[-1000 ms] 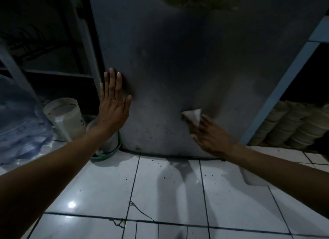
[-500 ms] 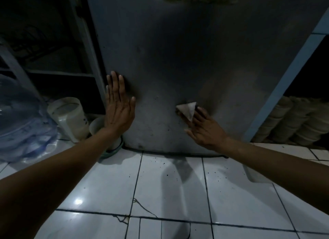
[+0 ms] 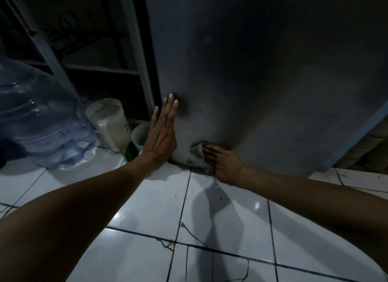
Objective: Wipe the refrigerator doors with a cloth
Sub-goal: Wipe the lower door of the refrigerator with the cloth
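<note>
2 hands on 1 fridge door (image 3: 262, 76): left hand (image 3: 161, 132) flat, fingers together; right hand (image 3: 222, 164) presses 1 cloth (image 3: 197, 151) w/ straight fingers.

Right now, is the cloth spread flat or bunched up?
Bunched up. The cloth shows as a small crumpled wad at the fingertips of the right hand, pressed low on the door. No flat sheet shows.

L hand (image 3: 161, 132) flat, fingers straight | R hand (image 3: 223, 166) fingers extended, low

The left hand (image 3: 161, 132) lies flat on the refrigerator door (image 3: 262, 82); low on it, the right hand (image 3: 223, 166) presses a cloth (image 3: 197, 150).
</note>
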